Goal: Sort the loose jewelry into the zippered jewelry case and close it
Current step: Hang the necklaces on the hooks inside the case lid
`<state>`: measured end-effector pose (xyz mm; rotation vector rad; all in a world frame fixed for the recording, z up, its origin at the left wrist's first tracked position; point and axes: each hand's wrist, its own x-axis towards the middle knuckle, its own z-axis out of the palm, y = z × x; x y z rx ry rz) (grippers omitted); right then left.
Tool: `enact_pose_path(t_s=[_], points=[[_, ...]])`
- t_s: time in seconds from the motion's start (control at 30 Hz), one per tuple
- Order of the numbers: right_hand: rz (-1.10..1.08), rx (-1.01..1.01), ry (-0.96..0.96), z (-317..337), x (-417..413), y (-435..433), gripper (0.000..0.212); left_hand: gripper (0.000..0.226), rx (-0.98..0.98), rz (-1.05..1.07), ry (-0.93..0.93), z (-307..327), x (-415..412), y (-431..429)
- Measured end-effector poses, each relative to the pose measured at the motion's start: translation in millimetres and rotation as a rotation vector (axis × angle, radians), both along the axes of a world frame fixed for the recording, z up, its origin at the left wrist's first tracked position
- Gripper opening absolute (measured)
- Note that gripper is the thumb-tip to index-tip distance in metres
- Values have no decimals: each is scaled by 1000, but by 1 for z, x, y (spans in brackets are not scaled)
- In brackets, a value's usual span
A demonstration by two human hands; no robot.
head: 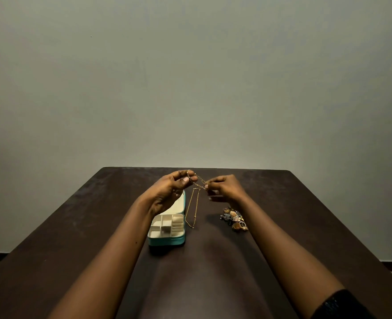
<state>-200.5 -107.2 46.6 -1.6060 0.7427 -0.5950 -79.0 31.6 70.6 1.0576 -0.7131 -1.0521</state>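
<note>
A teal jewelry case lies open on the dark table, its cream compartments showing and its lid standing up behind my left wrist. Above and just right of it, my left hand and my right hand each pinch one end of a thin gold chain necklace. The chain stretches between the fingertips and its loop hangs down to the table beside the case's right wall. A small heap of loose gold and dark jewelry lies under my right wrist.
The dark brown table runs back to a plain grey wall. A black sleeve shows on my right arm at the bottom right.
</note>
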Motion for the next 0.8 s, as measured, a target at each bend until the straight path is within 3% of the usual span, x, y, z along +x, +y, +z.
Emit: enact_pose_path(t_s=[0.13,0.3,0.5,0.67,0.8], points=[[39,273,-70,-5,4,6,10,21,-62,94,-28,3,-4,-10],[80,380,-102,-13,7,9,12,21,-12,131,-261,12,-5,-19],[73,115,18,-5,12,16,29,22,166,117,-634,32,1,-27],[51,22,-206,14,22,24,30,19,286,139,-813,42,4,-29],[78,35,-238,21,27,31,29,15,312,176,-885,42,8,-27]])
